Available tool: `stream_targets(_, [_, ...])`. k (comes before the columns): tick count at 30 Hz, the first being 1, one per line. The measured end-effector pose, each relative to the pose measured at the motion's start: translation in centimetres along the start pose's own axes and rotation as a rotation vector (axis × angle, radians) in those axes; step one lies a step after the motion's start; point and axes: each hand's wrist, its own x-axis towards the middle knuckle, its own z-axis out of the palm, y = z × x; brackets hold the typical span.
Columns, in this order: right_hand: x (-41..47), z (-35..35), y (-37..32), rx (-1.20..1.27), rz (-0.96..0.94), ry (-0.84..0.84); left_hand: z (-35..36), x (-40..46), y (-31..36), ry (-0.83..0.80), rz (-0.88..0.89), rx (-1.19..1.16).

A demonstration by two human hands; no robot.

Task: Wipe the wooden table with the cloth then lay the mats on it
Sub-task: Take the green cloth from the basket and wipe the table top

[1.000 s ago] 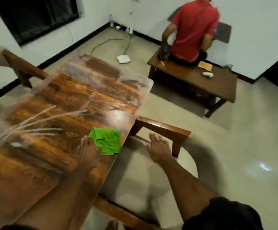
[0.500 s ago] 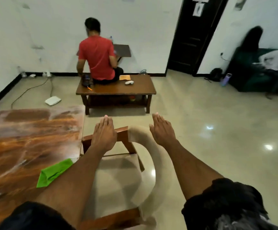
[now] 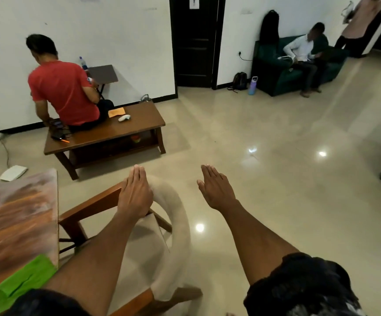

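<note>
On the table's [image 3: 14, 224] near edge, cloth [image 3: 23, 282] lies diagonally; left hand [image 3: 135, 197], right hand [image 3: 217, 190] flat, apart.

No readable text; paper sheet [image 3: 194, 2] on dark door [image 3: 195, 42] (print too small).

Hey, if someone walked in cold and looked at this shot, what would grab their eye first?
Probably the two bare hands stretched forward with straight fingers: the left hand over the wooden chair, the right hand in the air above the glossy floor. Next, the bright green cloth on the near corner of the wooden table at lower left, and the person in a red shirt sitting on the low table.
</note>
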Motion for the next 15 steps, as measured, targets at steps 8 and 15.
stream_targets(8, [0.2, -1.4, 11.4, 0.004, -0.001, -0.018, 3.0, 3.2, 10.7, -0.062, -0.047, -0.015])
stream_targets(15, [-1.1, -1.7, 20.0, -0.010, 0.013, -0.066, 6.0, 5.1, 21.1, -0.098, 0.002, -0.006])
